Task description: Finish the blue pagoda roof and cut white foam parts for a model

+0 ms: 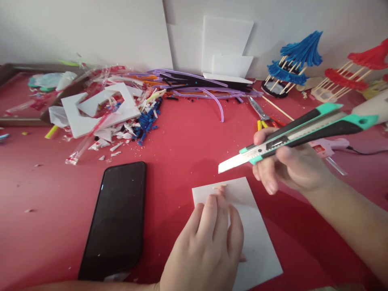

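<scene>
My right hand grips a teal and black utility knife, its blade out and pointing left, raised above a white foam card on the red table. My left hand rests on that card with its fingers pressed together. Its fingertips pin a short thin wooden stick near the card's far edge. The knife's blade tip hovers a little above and to the right of the stick, not touching it.
A black phone lies left of the card. Further back sit a pile of white foam scraps and blue bits, purple and black strips, scissors, a glue gun, and blue and red stick models.
</scene>
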`<state>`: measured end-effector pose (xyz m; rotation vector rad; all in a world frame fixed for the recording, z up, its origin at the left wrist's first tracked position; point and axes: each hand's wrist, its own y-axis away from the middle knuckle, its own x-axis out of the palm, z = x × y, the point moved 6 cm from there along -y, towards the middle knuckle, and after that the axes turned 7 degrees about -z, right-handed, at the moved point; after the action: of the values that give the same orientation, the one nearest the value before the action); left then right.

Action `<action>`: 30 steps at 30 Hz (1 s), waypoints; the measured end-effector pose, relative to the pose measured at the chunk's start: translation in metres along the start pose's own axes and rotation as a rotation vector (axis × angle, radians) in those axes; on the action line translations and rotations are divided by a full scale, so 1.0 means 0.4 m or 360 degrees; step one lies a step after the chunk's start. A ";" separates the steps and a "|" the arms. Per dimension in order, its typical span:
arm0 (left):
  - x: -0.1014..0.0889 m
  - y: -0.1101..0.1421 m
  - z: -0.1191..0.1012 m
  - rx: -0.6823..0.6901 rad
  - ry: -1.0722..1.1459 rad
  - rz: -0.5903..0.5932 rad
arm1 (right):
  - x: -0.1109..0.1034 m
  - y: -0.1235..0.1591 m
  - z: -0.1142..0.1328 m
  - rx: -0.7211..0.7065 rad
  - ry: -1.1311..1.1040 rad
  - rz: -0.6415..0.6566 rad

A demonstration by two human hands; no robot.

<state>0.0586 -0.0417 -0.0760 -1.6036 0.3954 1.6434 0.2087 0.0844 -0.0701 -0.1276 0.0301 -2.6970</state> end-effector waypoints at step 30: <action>-0.001 0.001 -0.002 0.0032 0.0012 -0.0051 | 0.029 -0.006 -0.054 -0.0041 0.0681 0.0083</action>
<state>0.0588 -0.0427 -0.0761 -1.5935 0.3869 1.6048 0.1952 0.0818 -0.0907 0.4366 0.1938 -2.6214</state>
